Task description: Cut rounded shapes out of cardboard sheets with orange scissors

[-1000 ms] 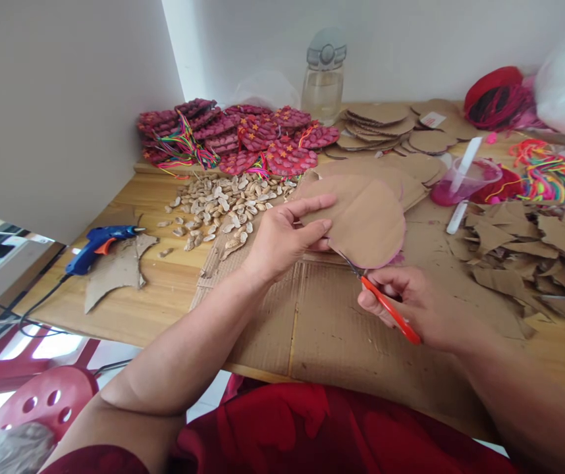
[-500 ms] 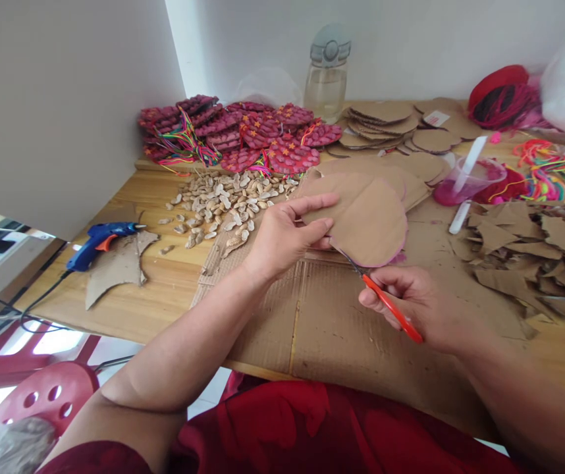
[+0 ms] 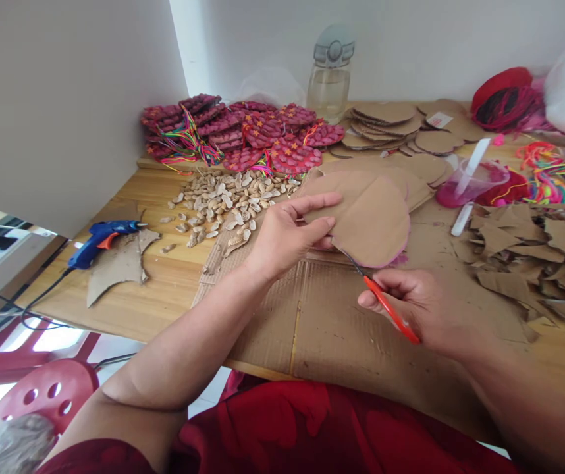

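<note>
My left hand (image 3: 290,234) pinches the left side of a piece of cardboard (image 3: 374,220) marked with a pink curved outline. Thumb and fingers are closed on it. In my right hand (image 3: 408,299) is a pair of scissors (image 3: 388,304) with orange-red handles. Its blades lie along the lower edge of the cardboard, close to my left fingertips; whether they are parted I cannot tell. Beneath both hands a large flat cardboard sheet (image 3: 342,329) covers the table's front.
Peanut shells (image 3: 228,197) lie left of centre, below decorated pink pieces (image 3: 282,138). A blue glue gun (image 3: 99,243) rests at the left. Cardboard scraps (image 3: 534,250), a pink paint cup (image 3: 490,181) and coloured cords (image 3: 554,174) are at the right. A bottle (image 3: 329,76) stands behind.
Hands, cardboard and scissors stay almost in place. The scissors' handles have shifted very slightly, and the whole view has moved a little.
</note>
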Demonstrator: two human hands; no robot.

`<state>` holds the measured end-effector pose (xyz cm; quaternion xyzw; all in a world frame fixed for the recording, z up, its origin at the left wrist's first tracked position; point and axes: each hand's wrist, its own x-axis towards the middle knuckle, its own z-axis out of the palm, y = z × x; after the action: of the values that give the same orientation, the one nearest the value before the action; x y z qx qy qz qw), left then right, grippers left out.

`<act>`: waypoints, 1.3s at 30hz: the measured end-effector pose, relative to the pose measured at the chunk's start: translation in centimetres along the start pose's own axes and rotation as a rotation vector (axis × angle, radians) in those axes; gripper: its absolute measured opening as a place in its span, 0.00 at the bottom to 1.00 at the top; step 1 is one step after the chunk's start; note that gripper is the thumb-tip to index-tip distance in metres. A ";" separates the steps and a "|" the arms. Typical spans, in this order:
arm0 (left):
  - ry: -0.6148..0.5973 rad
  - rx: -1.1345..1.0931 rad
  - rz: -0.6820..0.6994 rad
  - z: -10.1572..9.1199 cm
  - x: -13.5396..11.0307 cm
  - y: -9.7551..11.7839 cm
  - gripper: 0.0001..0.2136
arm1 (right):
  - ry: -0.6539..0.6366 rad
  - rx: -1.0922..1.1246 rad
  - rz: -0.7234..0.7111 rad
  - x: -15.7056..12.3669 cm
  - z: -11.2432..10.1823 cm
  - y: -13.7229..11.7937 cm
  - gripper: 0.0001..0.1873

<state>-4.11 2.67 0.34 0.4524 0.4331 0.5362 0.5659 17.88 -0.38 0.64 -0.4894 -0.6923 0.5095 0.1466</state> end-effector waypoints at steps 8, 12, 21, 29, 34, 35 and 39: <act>-0.012 0.007 0.022 -0.3 0.2 0.1 0.13 | -0.063 0.074 -0.014 0.2 -0.2 0.9 0.26; -0.021 0.009 0.010 -0.2 0.1 0.0 0.13 | -0.080 0.122 0.019 0.2 0.1 1.1 0.25; 0.008 0.017 0.005 -0.2 0.0 0.0 0.14 | -0.097 0.267 0.038 0.3 0.3 2.4 0.24; -0.004 -0.016 0.040 -0.1 -0.1 0.0 0.14 | -0.061 0.199 0.041 0.2 0.0 1.9 0.23; -0.020 -0.027 0.040 -0.1 -0.1 0.1 0.13 | -0.106 0.230 0.043 0.2 0.2 2.1 0.23; -0.023 -0.029 0.034 0.0 -0.1 0.0 0.13 | -0.121 0.252 0.043 0.3 0.3 2.1 0.23; -0.014 -0.036 0.021 0.1 -0.2 -0.3 0.14 | -0.132 0.316 0.041 0.3 0.4 2.2 0.23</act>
<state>-3.90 2.49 0.06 0.4502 0.4145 0.5466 0.5716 18.59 -0.32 -1.46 -0.4398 -0.6016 0.6459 0.1657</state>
